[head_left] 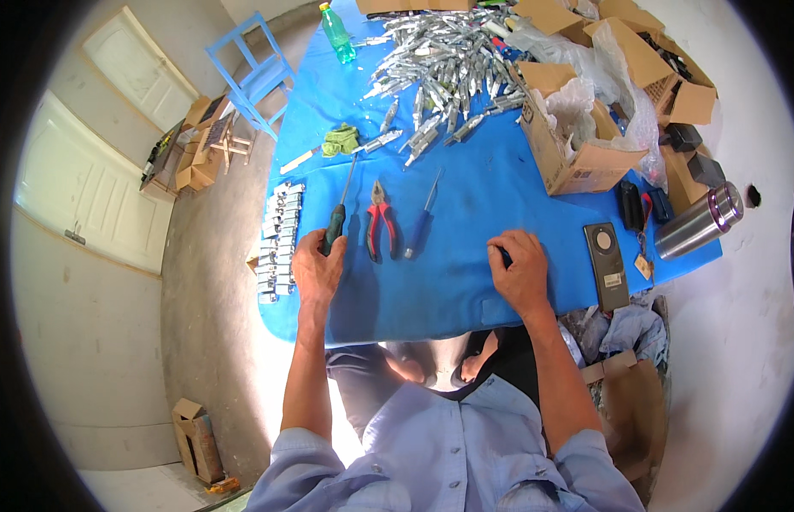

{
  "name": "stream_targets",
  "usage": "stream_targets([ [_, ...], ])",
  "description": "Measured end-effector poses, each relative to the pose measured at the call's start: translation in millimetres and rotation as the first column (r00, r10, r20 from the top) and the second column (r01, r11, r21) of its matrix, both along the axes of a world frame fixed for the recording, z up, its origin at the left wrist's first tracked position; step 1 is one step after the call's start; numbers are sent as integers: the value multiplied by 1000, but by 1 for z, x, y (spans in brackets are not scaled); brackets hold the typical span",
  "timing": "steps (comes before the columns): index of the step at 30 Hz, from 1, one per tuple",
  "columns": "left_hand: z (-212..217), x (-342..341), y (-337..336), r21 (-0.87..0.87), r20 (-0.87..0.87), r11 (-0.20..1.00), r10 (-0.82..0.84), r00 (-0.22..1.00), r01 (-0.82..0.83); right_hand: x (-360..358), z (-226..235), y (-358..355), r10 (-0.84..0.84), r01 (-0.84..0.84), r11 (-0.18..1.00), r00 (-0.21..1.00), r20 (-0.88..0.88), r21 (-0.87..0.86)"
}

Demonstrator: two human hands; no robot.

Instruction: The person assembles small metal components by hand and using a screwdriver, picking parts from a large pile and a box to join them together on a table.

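Right now the left hand (318,271) has its grip closed around the dark green handle of the screwdriver (337,220), near the front-left part of the blue bench (465,213). Screwdriver's long axis runs away from the person, shaft pointing toward the far edge and tilted slightly right, tip ending close to the green rag (340,139). Handle sits at the hand's far side, so the tool extends straight out from the fingers.

Red-handled pliers (380,224) lie just beside it to the right, same orientation; blue-handled screwdriver (421,224) next right again, well within left-hand reach.

Right hand (521,271) rests knuckles-up near the front edge, fingers curled over something small and dark; can't tell what it is. Phone (607,264) lies just right of it.

Pile of silver tubes (452,60) sits at the far edge, well apart from both hands.
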State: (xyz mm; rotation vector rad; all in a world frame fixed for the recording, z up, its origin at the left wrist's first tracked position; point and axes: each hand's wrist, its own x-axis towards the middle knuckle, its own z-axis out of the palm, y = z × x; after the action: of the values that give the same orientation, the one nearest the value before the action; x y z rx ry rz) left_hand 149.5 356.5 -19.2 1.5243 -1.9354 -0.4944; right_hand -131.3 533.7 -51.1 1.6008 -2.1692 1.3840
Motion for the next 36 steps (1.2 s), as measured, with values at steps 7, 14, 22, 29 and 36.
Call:
stream_targets([
  [7, -19, 6, -11, -119, -21, 993, 25, 999, -27, 0, -1, -1, 5, -5, 1000, 1000, 1, 5],
  [14, -15, 2, -21, -82, 79, 991, 110, 991, -103, 0, 4, 0, -1, 1, 1000, 1000, 9, 25],
  [22, -8, -11, -23, -412, 326, 910, 100, 940, 46, 0, 5, -2, -11, 11, 1000, 1000, 29, 24],
  [29, 1, -55, -65, -321, 222, 924, -139, 965, 207, -1, 7, -3, 10, -12, 999, 999, 36, 49],
  [36, -9, -100, -148, -294, 280, 884, -283, 917, 362, -3, 9, -4, -2, 0, 999, 998, 64, 33],
])
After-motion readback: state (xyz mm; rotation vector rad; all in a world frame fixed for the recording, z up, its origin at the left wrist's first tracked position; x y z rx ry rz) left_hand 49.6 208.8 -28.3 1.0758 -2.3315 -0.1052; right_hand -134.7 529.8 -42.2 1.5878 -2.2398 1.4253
